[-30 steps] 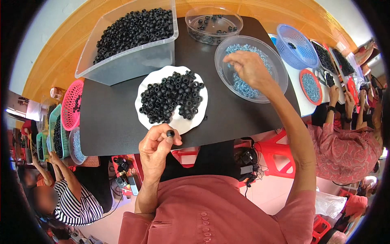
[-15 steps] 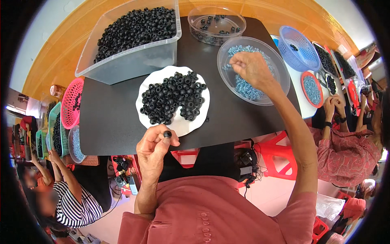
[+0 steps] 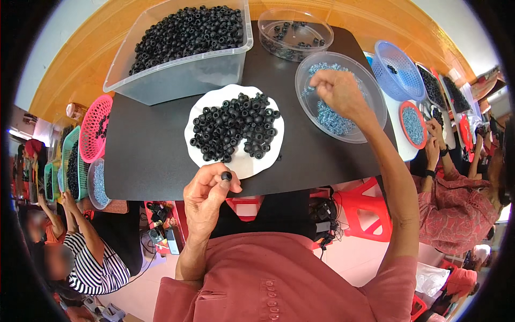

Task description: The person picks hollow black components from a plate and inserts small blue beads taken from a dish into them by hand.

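Between the thumb and fingers of my left hand (image 3: 204,198) is a small black round piece (image 3: 226,176) with a hole, held just in front of a white scalloped plate (image 3: 248,170). Heaped on that plate are several similar black hollow pieces (image 3: 230,129). My right hand (image 3: 346,94) hangs over a shallow, clear round container (image 3: 378,115) at the right. Small translucent blue pieces (image 3: 333,121) lie in the container beneath it. The right fingers are drawn together; whatever they may pinch is hidden or too small to make out.
A large clear bin (image 3: 182,80) of black pieces stands at the far left, beside a round clear tub (image 3: 295,51). The dark table (image 3: 145,161) ends near my body. To the right are a blue basket (image 3: 397,72), a red stool (image 3: 365,209) and a co-worker's hands (image 3: 434,142).
The whole view has shifted slightly. My right hand stays over the blue pieces with its fingers drawn in, and my left keeps the black piece. The co-worker's hands at right have moved.
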Tool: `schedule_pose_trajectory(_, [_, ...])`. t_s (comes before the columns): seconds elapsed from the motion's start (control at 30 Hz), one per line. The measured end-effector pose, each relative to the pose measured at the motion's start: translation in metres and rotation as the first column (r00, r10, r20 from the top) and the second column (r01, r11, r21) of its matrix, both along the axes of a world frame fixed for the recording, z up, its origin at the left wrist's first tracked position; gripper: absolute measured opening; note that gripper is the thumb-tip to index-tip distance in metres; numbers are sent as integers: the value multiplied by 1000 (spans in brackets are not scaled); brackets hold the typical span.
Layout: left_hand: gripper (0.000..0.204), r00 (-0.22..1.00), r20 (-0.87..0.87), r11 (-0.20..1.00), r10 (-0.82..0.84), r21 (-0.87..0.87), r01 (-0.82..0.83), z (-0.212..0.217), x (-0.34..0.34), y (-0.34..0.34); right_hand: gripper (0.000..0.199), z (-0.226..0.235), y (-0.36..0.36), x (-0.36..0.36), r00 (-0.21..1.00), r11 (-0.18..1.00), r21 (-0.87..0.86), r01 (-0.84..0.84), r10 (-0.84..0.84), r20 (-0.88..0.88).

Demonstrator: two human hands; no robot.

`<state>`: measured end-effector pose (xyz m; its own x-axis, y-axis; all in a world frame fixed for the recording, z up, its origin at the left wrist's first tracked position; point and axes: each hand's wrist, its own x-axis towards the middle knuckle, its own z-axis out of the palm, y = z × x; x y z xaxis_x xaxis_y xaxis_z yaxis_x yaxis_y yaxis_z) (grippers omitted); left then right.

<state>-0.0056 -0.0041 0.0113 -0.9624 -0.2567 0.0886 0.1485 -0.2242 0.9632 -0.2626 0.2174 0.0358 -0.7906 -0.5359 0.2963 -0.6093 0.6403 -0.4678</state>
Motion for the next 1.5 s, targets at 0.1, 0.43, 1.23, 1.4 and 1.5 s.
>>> schedule_pose_trajectory(0.1, [12,1000,9,1000,6,27,-7,0,1,1,13,-4,-6,5,989,988,47,-146,145,37])
schedule_pose_trajectory(0.43, [12,1000,8,1000,-2,25,2,3,2,2,11,-15,-1,3,997,982,177,-67,73,-28])
schedule_pose_trajectory(1.23, [13,1000,23,999,-15,40,14,-2,2,5,6,-13,-2,5,997,999,37,13,-10,-76])
schedule_pose_trajectory(1.4, [13,1000,12,1000,-21,11,21,-2,3,4,7,-13,0,3,981,992,86,-95,108,-159])
schedule_pose_trajectory(1.5, [13,999,30,999,-29,24,28,-1,3,5,7,-16,2,-1,961,975,207,-79,130,-244])
